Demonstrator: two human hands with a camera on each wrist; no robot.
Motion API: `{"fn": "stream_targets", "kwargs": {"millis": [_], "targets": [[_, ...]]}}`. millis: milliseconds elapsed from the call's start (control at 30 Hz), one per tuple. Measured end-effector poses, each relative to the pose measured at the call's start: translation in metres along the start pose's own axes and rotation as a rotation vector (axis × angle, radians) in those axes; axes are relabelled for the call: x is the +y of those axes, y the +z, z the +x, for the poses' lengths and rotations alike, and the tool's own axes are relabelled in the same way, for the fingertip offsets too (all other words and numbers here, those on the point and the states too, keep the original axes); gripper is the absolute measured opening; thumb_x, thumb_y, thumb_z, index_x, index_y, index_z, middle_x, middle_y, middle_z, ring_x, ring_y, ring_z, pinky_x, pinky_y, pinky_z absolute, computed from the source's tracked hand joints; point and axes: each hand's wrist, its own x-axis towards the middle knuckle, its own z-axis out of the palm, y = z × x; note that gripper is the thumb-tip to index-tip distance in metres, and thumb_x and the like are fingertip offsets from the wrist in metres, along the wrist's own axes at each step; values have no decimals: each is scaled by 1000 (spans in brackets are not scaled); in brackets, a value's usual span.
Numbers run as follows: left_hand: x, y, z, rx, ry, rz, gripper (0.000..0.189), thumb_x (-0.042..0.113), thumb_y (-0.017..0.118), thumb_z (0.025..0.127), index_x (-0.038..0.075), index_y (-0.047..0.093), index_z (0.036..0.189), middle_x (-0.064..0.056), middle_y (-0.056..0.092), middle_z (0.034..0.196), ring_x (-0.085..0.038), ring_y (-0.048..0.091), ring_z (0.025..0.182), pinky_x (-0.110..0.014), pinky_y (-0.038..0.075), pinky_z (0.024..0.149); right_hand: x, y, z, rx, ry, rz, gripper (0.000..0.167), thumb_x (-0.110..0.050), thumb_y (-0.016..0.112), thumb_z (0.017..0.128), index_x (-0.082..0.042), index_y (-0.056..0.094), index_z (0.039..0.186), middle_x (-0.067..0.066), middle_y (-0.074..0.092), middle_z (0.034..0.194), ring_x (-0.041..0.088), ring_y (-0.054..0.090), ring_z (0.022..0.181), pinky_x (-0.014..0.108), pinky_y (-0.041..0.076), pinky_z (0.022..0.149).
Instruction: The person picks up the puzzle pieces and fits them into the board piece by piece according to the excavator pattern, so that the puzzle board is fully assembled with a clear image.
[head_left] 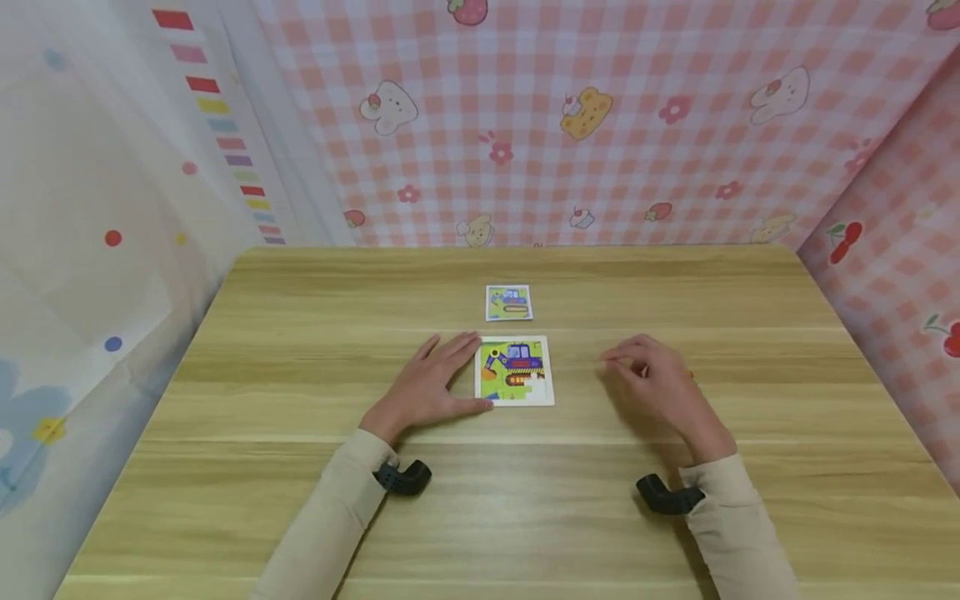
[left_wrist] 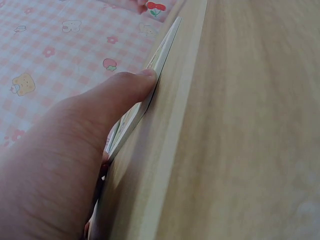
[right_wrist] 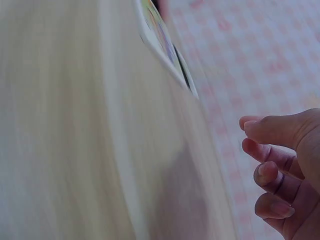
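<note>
A small jigsaw puzzle (head_left: pixel 513 372) with a white border shows a purple and orange digger on green; a white gap shows at its lower right. My left hand (head_left: pixel 431 387) is at its left side, fairly straight fingers by the upper left corner and the thumb at the near edge. In the left wrist view the thumb (left_wrist: pixel 135 85) touches the board's edge (left_wrist: pixel 162 57). To the right, my right hand (head_left: pixel 652 379) hovers over the table, thumb and forefinger tips close together and the other fingers loosely bent. Nothing shows between its fingertips in the right wrist view.
Behind the puzzle lies a small card (head_left: pixel 508 302) with a matching digger picture. A tiny orange spot (head_left: pixel 691 375) peeks out beside the right hand. The wooden table (head_left: pixel 525 517) ends at a pink checked cloth (head_left: pixel 525 125).
</note>
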Motion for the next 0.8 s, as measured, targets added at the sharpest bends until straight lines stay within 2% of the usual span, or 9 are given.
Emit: {"fn": "stream_targets", "kwargs": {"millis": [133, 333, 500, 567, 800], "targets": [[0, 0, 0, -10, -1, 8, 106, 78, 57, 89, 14, 21, 166, -1, 18, 172, -16, 14, 158, -42, -2, 129, 22, -28, -14, 26, 40, -15, 14, -4, 69, 99, 1, 78, 108, 15, 71, 106, 15, 60, 74, 22, 50, 60], [1, 0, 1, -15, 1, 23, 105, 76, 57, 89, 14, 20, 165, -1, 17, 172, -15, 14, 158, -42, -2, 129, 51, -61, -31, -49, 147, -31, 23, -12, 66, 103, 1, 75, 119, 20, 68, 115, 16, 61, 80, 24, 50, 61], [0, -1, 1, -12, 12, 33, 105, 75, 57, 90, 13, 20, 165, -3, 17, 172, -17, 14, 158, -43, -2, 129, 71, -67, -37, -97, 129, -42, 27, -7, 77, 92, 3, 75, 117, 14, 65, 95, 11, 51, 74, 24, 43, 59], [0, -1, 0, -10, 13, 28, 105, 75, 57, 90, 12, 20, 165, -3, 17, 172, -17, 15, 158, -43, -2, 129, 76, -67, -38, -127, 131, -42, 32, -8, 80, 90, 2, 74, 119, 11, 63, 93, 12, 48, 74, 25, 41, 59], [0, 0, 0, 0, 18, 22, 105, 75, 57, 90, 12, 21, 165, -4, 18, 172, -18, 15, 158, -44, -2, 129, 83, -69, -38, -211, 164, 14, 45, -14, 80, 92, 3, 68, 132, 17, 64, 115, 16, 44, 81, 25, 39, 65]]}}
